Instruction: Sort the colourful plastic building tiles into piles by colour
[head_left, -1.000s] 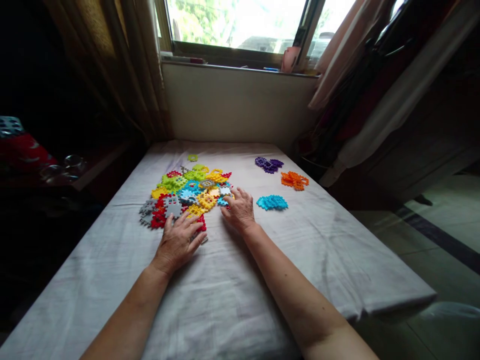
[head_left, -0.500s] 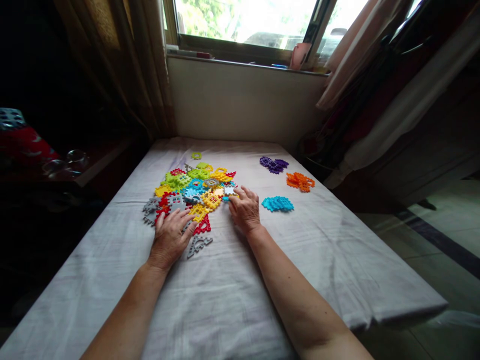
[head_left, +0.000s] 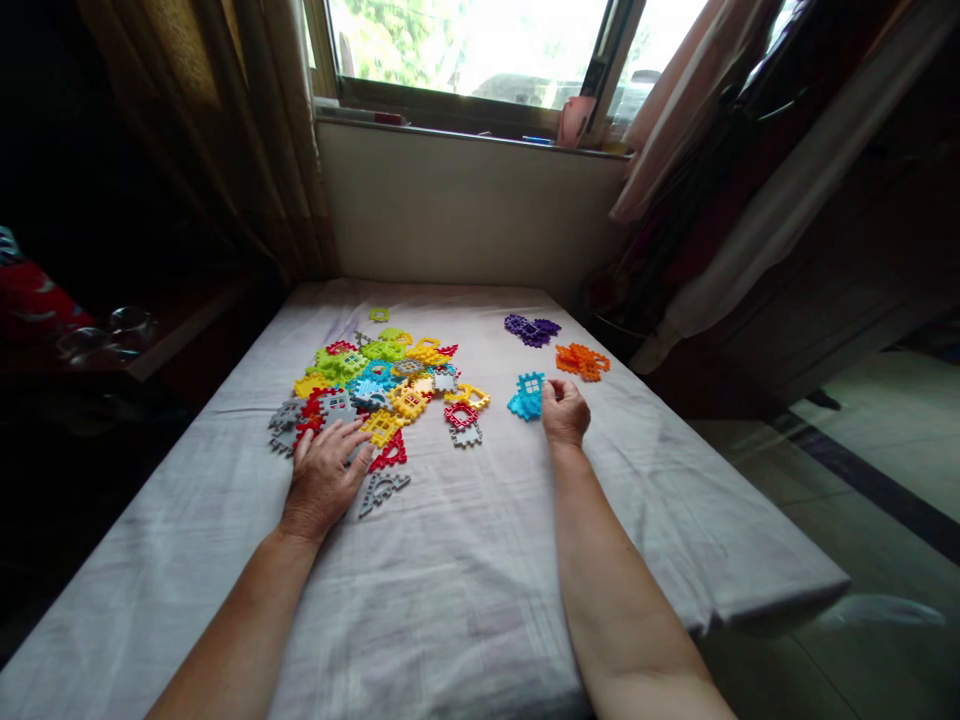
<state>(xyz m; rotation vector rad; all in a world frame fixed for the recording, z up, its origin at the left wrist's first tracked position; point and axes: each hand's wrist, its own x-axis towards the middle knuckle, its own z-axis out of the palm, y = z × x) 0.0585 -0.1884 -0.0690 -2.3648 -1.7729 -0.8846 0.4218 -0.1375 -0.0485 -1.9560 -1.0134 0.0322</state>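
My right hand (head_left: 567, 412) pinches a blue square interlocking tile (head_left: 531, 387) with a window-like grid, held upright over the small blue pile (head_left: 523, 407). Fingers spread, my left hand (head_left: 328, 478) rests on the near edge of a mixed heap of interlocking plastic tiles (head_left: 409, 402) in yellow, green, red, grey and blue. Its fingertips touch grey and red pieces. A grey triangular tile (head_left: 384, 489) lies just right of that hand. Between the heap and the blue pile are a red tile (head_left: 460, 416) and a pale grey tile (head_left: 466, 436).
Purple tiles (head_left: 532, 329) and orange tiles (head_left: 583, 362) lie in separate piles at the table's far right. A white cloth covers the table (head_left: 450, 580). Behind it is a wall below a window (head_left: 472, 50); curtains (head_left: 247, 150) hang at the side.
My right hand has moved right from the heap to the blue pile, carrying the blue tile. Red and grey tiles now show where it was. My left hand stays on the heap.
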